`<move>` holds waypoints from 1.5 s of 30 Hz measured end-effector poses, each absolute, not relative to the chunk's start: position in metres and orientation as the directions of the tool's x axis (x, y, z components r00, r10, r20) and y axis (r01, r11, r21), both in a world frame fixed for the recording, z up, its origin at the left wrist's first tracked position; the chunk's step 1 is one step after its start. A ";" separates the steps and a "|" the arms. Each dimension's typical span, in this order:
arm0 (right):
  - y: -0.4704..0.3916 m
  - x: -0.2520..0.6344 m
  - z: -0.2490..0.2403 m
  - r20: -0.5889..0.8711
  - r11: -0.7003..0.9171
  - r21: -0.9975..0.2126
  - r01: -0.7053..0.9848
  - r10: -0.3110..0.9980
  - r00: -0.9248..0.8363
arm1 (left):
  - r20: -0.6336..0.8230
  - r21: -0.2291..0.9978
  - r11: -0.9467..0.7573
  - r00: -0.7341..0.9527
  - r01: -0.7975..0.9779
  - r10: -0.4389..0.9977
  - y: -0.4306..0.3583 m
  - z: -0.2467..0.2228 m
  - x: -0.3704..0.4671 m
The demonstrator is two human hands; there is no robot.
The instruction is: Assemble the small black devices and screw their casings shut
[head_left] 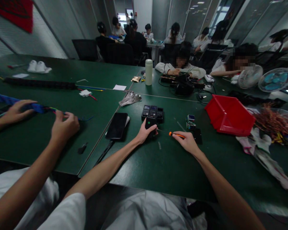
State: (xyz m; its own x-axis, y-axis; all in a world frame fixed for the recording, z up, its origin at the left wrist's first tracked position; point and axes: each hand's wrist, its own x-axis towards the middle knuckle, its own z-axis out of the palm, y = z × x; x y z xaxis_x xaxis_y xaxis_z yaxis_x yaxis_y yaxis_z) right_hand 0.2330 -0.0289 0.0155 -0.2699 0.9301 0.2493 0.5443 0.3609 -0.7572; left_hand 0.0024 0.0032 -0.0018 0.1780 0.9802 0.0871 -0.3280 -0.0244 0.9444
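Note:
My left hand (144, 132) is closed around a small black box (150, 125) with a green dot on its face. In my right hand (187, 142) is a screwdriver (179, 135) with an orange and black handle. Its thin shaft points left at the side of the box; whether the tip touches cannot be made out. Just beyond my left hand stand several black boxes (153, 111) in a row, some with small screens. Near my right hand lie a green circuit board (190, 122) with a small screen and a flat black plate (197, 136).
A smartphone (116, 126) with a cable lies left of my left hand. Further back are gloves (130, 99) and a pale bottle (148, 72). A red bin (230, 114) stands at the right. On the left, a co-worker's hands (64, 126) handle a blue-sleeved cable (14, 100).

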 end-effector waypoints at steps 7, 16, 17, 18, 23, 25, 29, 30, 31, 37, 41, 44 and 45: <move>-0.027 0.231 0.013 -0.032 0.080 -0.928 0.365 0.956 -0.290 | 0.087 0.955 -0.028 0.190 -0.295 0.978 0.002 -0.001 0.003; -0.028 0.232 0.016 0.361 0.432 -0.776 0.459 0.901 -0.238 | 0.101 0.953 -0.027 0.233 -0.302 0.967 0.003 -0.002 0.004; -0.028 0.233 0.016 0.397 0.475 -0.733 0.487 0.880 -0.261 | 0.096 0.952 -0.022 0.230 -0.305 0.968 0.003 -0.002 0.004; -0.029 0.233 0.016 0.421 0.508 -0.696 0.508 0.861 -0.284 | 0.092 0.951 -0.018 0.227 -0.310 0.970 0.003 -0.003 0.004; -0.034 0.231 0.016 0.438 0.540 -0.675 0.503 0.842 -0.316 | 0.102 0.951 -0.025 0.233 -0.310 0.967 0.004 -0.005 0.003; -0.034 0.230 0.016 0.407 0.491 -0.717 0.494 0.871 -0.274 | 0.104 0.954 -0.028 0.241 -0.297 0.965 0.004 -0.006 0.003; -0.031 0.230 0.013 0.174 0.246 -0.874 0.419 0.964 -0.203 | 0.095 0.964 -0.027 0.243 -0.266 0.965 0.004 -0.006 0.003; -0.030 0.230 0.012 0.100 0.175 -0.908 0.382 0.973 -0.207 | 0.095 0.966 -0.029 0.245 -0.259 0.965 0.003 -0.005 0.003; -0.029 0.230 0.012 0.038 0.115 -0.931 0.347 0.975 -0.220 | 0.096 0.967 -0.032 0.247 -0.252 0.964 0.003 -0.005 0.003; -0.028 0.231 0.012 -0.003 0.087 -0.937 0.340 0.967 -0.255 | 0.107 0.970 -0.046 0.251 -0.237 0.962 0.003 -0.005 0.004; -0.029 0.230 0.014 0.260 0.375 -0.759 0.532 0.924 -0.280 | 0.111 0.967 -0.045 0.258 -0.251 0.960 0.004 -0.005 0.004; -0.030 0.231 0.014 0.369 0.506 -0.599 0.621 0.862 -0.346 | 0.102 0.966 -0.033 0.262 -0.256 0.960 0.004 -0.006 0.004; -0.030 0.232 0.013 0.380 0.530 -0.560 0.637 0.847 -0.372 | 0.099 0.965 -0.029 0.262 -0.259 0.960 0.004 -0.006 0.004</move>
